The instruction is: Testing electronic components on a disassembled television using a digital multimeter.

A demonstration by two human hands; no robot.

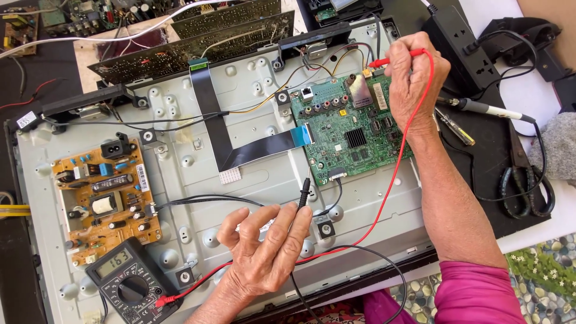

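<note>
My left hand [264, 243] pinches a black test probe [304, 192], its tip touching the metal back panel [252, 174] just below the green main board [354, 129]. My right hand [414, 81] holds a red test probe [390, 60] against the top edge of that green board. Red and black leads run down to a black multimeter [129, 282] at the lower left, whose display is lit. A black flat ribbon cable [222, 138] joins the green board to the dark boards above.
An orange power board [105, 201] sits at the panel's left. Dark circuit boards [198, 42] lean along the top. A power strip [459, 45], a soldering iron [489, 110], a screwdriver [455, 127] and scissors [528, 180] lie to the right on a black mat.
</note>
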